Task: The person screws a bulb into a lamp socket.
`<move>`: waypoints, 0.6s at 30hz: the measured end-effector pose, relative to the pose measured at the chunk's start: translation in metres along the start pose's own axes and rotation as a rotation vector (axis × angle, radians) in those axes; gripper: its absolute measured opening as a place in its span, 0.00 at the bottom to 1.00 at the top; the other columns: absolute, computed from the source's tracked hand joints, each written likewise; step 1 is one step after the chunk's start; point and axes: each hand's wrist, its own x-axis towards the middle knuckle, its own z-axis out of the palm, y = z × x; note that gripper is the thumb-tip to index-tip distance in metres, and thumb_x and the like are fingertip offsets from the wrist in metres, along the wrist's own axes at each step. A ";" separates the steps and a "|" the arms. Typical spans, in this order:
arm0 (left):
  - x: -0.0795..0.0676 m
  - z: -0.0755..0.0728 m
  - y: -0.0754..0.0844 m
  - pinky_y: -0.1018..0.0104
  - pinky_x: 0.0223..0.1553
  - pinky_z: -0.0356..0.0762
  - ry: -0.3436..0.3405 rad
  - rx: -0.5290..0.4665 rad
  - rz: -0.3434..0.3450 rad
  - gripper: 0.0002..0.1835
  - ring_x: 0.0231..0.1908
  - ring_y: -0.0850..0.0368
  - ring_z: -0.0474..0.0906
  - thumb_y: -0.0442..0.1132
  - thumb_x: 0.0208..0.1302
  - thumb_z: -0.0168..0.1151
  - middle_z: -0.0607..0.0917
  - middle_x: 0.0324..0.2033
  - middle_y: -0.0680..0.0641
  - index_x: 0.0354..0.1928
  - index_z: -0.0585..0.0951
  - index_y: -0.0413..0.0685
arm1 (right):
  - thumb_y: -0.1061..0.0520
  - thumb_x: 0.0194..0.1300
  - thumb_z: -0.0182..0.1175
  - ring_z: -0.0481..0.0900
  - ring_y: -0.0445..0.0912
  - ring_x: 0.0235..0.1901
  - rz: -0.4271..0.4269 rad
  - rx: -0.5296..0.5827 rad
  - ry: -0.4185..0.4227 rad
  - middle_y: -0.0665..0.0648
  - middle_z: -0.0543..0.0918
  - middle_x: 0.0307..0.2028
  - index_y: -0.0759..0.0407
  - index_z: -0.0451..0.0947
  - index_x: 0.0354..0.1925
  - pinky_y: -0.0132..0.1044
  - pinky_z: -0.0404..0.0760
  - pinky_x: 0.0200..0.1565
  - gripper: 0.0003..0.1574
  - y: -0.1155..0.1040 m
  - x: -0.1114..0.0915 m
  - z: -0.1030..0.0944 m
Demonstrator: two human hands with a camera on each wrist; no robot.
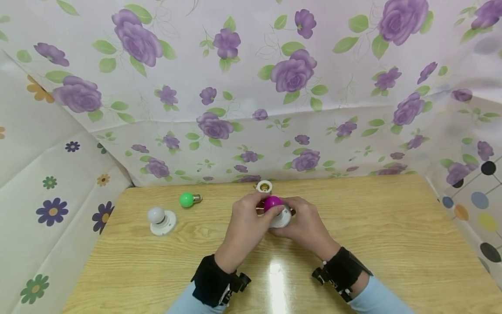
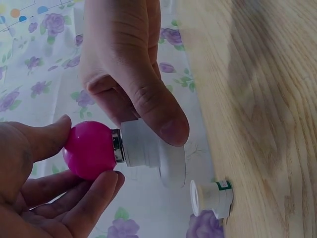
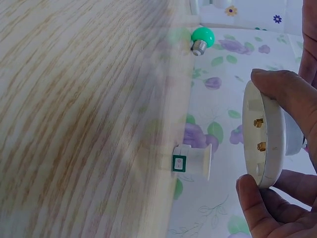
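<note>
A magenta round light bulb (image 1: pixel 272 203) is pinched between the thumb and fingers of my left hand (image 1: pixel 248 221). Its metal screw base is partly inside the neck of a white lamp holder (image 2: pixel 171 163), and a short band of metal shows between bulb and neck. My right hand (image 1: pixel 306 221) grips that holder by its round base. In the right wrist view the underside of the lamp holder (image 3: pixel 251 136) faces the camera, with brass screws showing. Both hands are raised above the table, close together.
A second white socket (image 1: pixel 264 187) with a green-edged switch (image 3: pixel 179 163) stands at the table's back edge, just behind the hands. To the left, a green bulb (image 1: pixel 187 199) lies on its side, and a white bulb (image 1: pixel 156 215) sits in a round holder (image 1: pixel 169 224). Flowered cloth (image 1: pixel 251 148) hangs behind the wooden table (image 1: pixel 376 226).
</note>
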 end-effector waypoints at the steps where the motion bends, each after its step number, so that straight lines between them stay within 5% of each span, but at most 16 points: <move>1: 0.000 0.000 0.000 0.77 0.35 0.74 -0.002 0.000 0.001 0.22 0.39 0.65 0.76 0.51 0.57 0.65 0.80 0.39 0.51 0.48 0.79 0.45 | 0.42 0.35 0.77 0.73 0.34 0.39 0.000 -0.003 -0.001 0.40 0.77 0.43 0.48 0.77 0.51 0.32 0.77 0.37 0.42 0.000 0.000 0.000; 18: 0.002 -0.006 0.000 0.75 0.41 0.72 -0.140 -0.008 0.005 0.20 0.46 0.63 0.74 0.42 0.62 0.61 0.77 0.48 0.48 0.55 0.76 0.44 | 0.41 0.35 0.77 0.73 0.33 0.39 -0.029 -0.003 -0.015 0.37 0.77 0.43 0.42 0.77 0.51 0.30 0.76 0.36 0.40 0.002 0.001 0.001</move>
